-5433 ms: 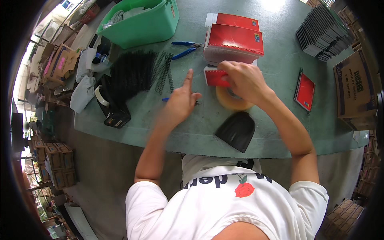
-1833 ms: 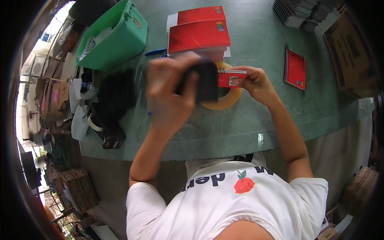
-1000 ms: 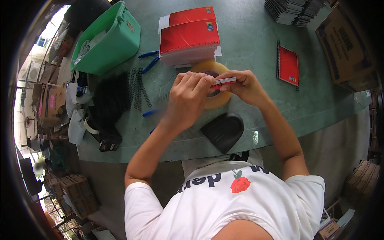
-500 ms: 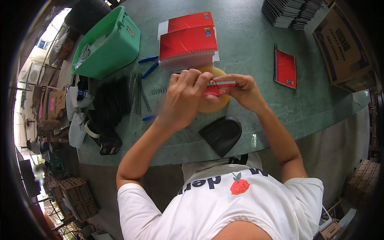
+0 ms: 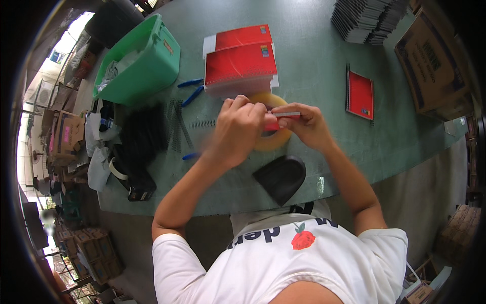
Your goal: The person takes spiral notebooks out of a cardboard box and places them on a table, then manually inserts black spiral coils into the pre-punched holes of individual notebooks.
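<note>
Between my hands a small red notebook (image 5: 272,124) is held edge-up, its pale page edge toward me. My right hand (image 5: 310,124) pinches its right end, thumb below and fingers on top. My left hand (image 5: 237,129) is closed at its left end, the fingers curled over the edge; the fingertips are partly hidden and the wrist is blurred. Under the notebook lies a yellowish tape roll (image 5: 273,143). A loose wire coil (image 5: 201,123) lies left of my left hand. Beyond them stands a stack of red-covered notebooks (image 5: 240,66).
Blue-handled pliers (image 5: 193,92) and a pile of dark coils (image 5: 144,126) lie left, by a green bin (image 5: 164,61). A black wedge-shaped piece (image 5: 281,179) is near the front edge. Right are a bound red notebook (image 5: 360,96), stacked notebooks (image 5: 365,20) and a cardboard box (image 5: 430,66).
The view has shifted slightly, so the table sits a little lower. My left fingers have moved a little along the notebook's edge, hiding coil loops that showed there. My right hand keeps its pinch.
</note>
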{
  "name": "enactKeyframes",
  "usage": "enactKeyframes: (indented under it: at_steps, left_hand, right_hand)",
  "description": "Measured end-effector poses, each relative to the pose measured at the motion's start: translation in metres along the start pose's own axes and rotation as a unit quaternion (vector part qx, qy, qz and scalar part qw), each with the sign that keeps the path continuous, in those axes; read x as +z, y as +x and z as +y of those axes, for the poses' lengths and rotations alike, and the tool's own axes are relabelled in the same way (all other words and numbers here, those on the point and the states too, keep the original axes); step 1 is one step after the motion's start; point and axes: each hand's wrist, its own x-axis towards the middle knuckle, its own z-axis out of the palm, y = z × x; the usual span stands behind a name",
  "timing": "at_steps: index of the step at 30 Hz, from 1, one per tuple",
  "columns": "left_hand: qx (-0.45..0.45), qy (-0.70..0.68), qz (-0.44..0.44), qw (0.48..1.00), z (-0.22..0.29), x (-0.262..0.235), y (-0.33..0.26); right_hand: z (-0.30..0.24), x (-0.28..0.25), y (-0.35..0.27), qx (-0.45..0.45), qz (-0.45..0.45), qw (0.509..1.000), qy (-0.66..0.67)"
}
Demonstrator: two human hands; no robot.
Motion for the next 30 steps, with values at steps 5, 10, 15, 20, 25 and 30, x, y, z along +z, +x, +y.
enactKeyframes:
  at_steps: [5, 10, 15, 20, 25, 30]
  left_hand:
    - [-0.005, -0.048, 0.05, 0.998, 0.011, 0.0, 0.003]
    - [-0.013, 0.023, -0.036, 0.999, 0.0, -0.014, -0.01]
    - [0.009, 0.021, 0.031, 0.999, 0.012, -0.009, -0.004]
    - [-0.037, 0.005, 0.004, 0.999, 0.015, -0.013, -0.005]
    - [0.002, 0.009, 0.046, 0.999, 0.01, -0.002, -0.006]
    - [-0.022, 0.001, 0.047, 0.999, 0.015, 0.0, -0.003]
  right_hand:
    - [-0.006, 0.009, 0.002, -0.064, 0.003, 0.997, -0.047]
    - [-0.021, 0.017, -0.003, -0.016, 0.053, 0.998, -0.006]
    - [0.004, 0.003, -0.008, -0.11, -0.018, 0.986, -0.125]
    - [-0.007, 0.01, -0.009, -0.046, 0.042, 0.996, -0.065]
    - [-0.004, 0.013, -0.014, -0.072, 0.073, 0.995, 0.003]
    - [0.0, 0.007, -0.016, -0.025, 0.058, 0.997, -0.038]
